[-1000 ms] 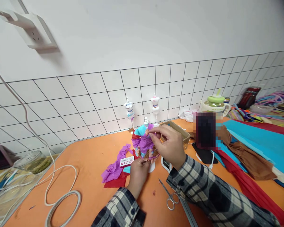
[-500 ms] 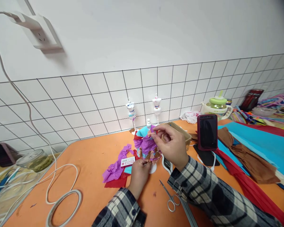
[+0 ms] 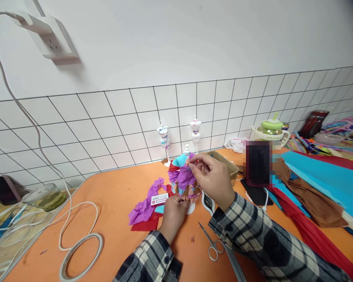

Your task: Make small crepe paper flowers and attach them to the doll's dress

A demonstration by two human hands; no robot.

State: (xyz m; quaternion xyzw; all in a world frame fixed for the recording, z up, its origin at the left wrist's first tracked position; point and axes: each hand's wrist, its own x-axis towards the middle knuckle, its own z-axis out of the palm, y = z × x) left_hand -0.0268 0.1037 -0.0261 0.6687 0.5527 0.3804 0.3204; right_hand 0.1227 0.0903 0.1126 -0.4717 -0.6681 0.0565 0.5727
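A miniature mannequin [image 3: 187, 149] wears a purple crepe-paper dress [image 3: 182, 178], with a light-blue and red top part and brown and peach tassels along its hem. My right hand [image 3: 213, 178] pinches a small peach paper piece [image 3: 187, 161] against the upper front of the dress. Down at the hem, the closed fingers of my left hand [image 3: 174, 213] grip the dress's lower edge; their tips are partly hidden. The mannequin's round white base [image 3: 191, 207] shows just right of them. Open-bladed or closed I cannot tell, small scissors [image 3: 213, 244] lie nearer me.
Two more mannequins [image 3: 164, 137] stand by the wall. Purple paper [image 3: 142, 211] and a small labelled box [image 3: 159, 199] lie left of my left hand. A cardboard box [image 3: 223, 160] sits behind my right hand. Tape [image 3: 98, 254] lies front left; blue paper [image 3: 317, 172] covers the right.
Both hands keep their grips on the dress and the peach piece. The dress has tilted slightly, and the view has shifted a little.
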